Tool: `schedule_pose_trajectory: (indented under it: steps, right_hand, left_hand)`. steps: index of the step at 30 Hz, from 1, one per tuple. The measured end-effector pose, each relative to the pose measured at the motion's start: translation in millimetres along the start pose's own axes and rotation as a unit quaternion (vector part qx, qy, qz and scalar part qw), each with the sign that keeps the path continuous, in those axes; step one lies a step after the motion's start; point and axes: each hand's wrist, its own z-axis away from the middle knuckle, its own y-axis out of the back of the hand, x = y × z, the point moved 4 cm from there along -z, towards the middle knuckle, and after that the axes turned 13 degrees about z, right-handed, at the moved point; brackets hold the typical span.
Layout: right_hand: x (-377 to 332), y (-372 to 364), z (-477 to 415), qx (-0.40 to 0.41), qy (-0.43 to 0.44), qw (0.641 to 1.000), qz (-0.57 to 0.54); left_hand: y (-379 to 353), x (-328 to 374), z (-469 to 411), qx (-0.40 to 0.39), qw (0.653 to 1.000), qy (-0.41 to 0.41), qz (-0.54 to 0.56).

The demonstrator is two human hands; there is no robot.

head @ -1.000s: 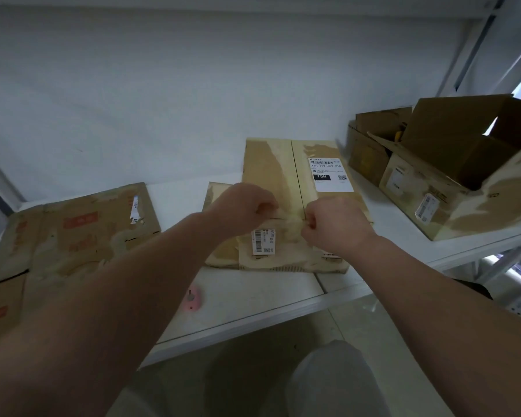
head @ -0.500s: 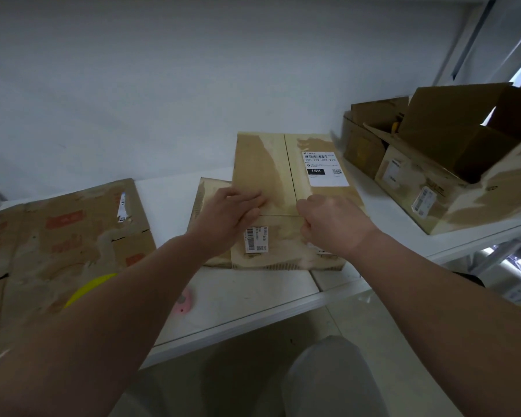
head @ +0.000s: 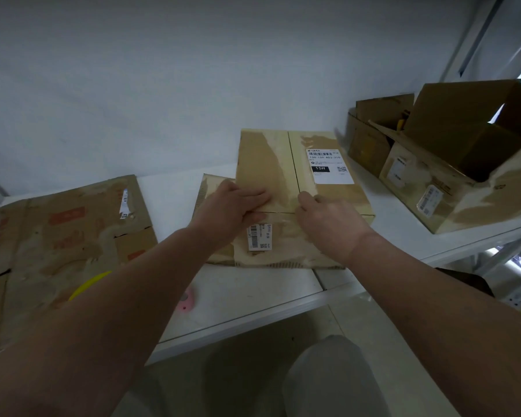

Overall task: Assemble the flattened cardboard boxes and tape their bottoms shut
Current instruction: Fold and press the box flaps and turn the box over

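Two hands are being pressed on the flattened box (head: 268, 164): left hand (head: 232, 206) spread flat, right hand (head: 328, 221) grip unclear. Flaps could be torn by old tape (head: 289, 236).

A single wide-angle camera sits on the person's head, facing forward and down across the white tabletop (head: 253, 293) toward the wall (head: 163, 85) behind it. It is near: both forearms enter from the bottom corners, with the left hand (head: 232, 206) and right hand (head: 328, 224) mid-frame.
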Motion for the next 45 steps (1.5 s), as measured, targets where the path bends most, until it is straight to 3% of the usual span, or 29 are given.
schedule_pose_trajectory:
  steps: [4, 8, 12, 15, 17, 20, 24, 29, 34, 38, 41, 45]
  right_hand:
    - [5.2, -2.3, 3.3, 0.011, 0.001, 1.0, 0.002]
    - [12.6, 5.3, 7.5, 0.013, 0.03, 0.999, -0.005]
    - [10.6, 0.8, 9.8, -0.07, 0.032, 0.997, -0.021]
    - [30.8, -2.5, 9.4, -0.085, -0.06, 0.981, -0.165]
    - [50.7, -10.4, 14.5, -0.063, -0.151, 0.945, -0.283]
    - [68.6, -27.1, 27.1, -0.041, -0.228, 0.914, -0.332]
    - [63.0, -50.2, 33.7, -0.094, -0.168, 0.933, -0.305]
    - [60.9, -59.9, 36.5, -0.047, -0.14, 0.958, -0.245]
    - [62.9, -50.4, 39.4, -0.011, -0.139, 0.957, -0.254]
    - [81.2, -57.3, 44.7, -0.064, -0.136, 0.939, -0.31]
    - [92.3, -59.2, 51.0, -0.06, -0.145, 0.92, -0.359]
    - [89.9, -53.6, 55.1, -0.059, -0.124, 0.933, -0.332]
  left_hand:
    - [7.5, 5.7, -6.7, 0.011, 1.0, 0.002, -0.022]
    - [7.5, 30.2, -24.7, 0.009, 0.99, -0.001, -0.143]
    - [-8.7, 35.0, -27.4, -0.002, 0.999, 0.002, -0.051]
    - [-15.8, 30.7, -27.1, -0.047, 0.997, 0.003, -0.066]
    - [-15.6, 32.1, -29.1, -0.066, 0.993, 0.005, -0.094]
    - [-17.0, 43.9, -37.2, -0.045, 0.99, 0.019, -0.132]
    - [-33.3, 68.8, -51.4, -0.026, 0.99, -0.016, -0.141]
    - [-49.7, 67.4, -54.8, -0.057, 0.99, -0.042, -0.12]
    - [-50.4, 71.6, -58.4, -0.047, 0.991, -0.019, -0.123]
    - [-48.8, 86.5, -71.7, -0.054, 0.99, 0.035, -0.128]
    - [-54.4, 88.6, -69.4, -0.015, 0.987, 0.014, -0.157]
    - [-64.3, 82.3, -65.4, 0.009, 0.989, 0.01, -0.145]
